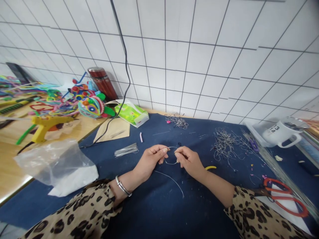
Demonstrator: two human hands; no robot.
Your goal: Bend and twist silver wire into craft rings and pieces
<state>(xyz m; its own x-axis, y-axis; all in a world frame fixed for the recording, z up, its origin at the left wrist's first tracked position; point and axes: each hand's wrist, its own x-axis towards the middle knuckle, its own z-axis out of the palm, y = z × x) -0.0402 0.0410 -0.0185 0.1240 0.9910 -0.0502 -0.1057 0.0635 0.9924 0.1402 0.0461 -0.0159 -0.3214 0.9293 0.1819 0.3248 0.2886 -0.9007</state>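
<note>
My left hand [155, 155] and my right hand [189, 160] pinch a thin silvery wire loop [171, 163] between them, just above the dark blue cloth [159, 212]. The loop is bent into a rough ring, and its ends are hidden by my fingers. A loose curved wire [174, 182] lies on the cloth below my hands. To the left is a bundle of straight wires [126, 150]. Beside my right forearm shows a yellow curved handle [210, 167], partly hidden.
Tangled wire [225, 142] and orange-handled scissors [290, 199] lie at the right, near a white mug [284, 132]. At the left are a plastic bag [72, 166], a yellow glue gun [45, 126] and a red thermos [103, 83]. A black cable [126, 59] hangs before the tiled wall.
</note>
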